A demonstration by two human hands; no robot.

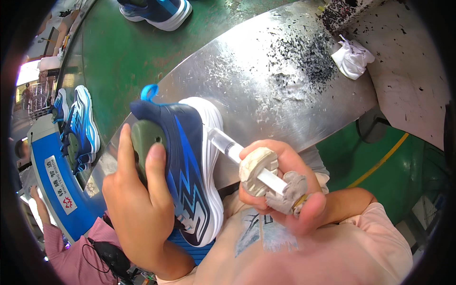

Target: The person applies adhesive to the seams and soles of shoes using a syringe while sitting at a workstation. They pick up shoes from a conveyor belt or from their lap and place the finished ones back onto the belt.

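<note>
A navy and blue running shoe (185, 156) with a white sole is tilted on its side over the near edge of the metal table. A dark green shoe last (144, 137) fills its opening. My left hand (142, 199) grips the last, thumb and fingers on either side of its top. In my right hand (285, 175) is a clear plastic syringe (222, 142), its flange and plunger end wrapped in lumpy whitish padding. The thumb rests at the plunger end. The syringe's tip points at the line where upper meets sole; whether it touches cannot be seen.
Black flakes and dried residue cover part of the metal table (247, 61), with a crumpled white cloth (352, 58) at its far right. More shoes (81, 123) stand left, another shoe (159, 12) beyond on a green surface (114, 61). A person in pink (97, 251) is at lower left.
</note>
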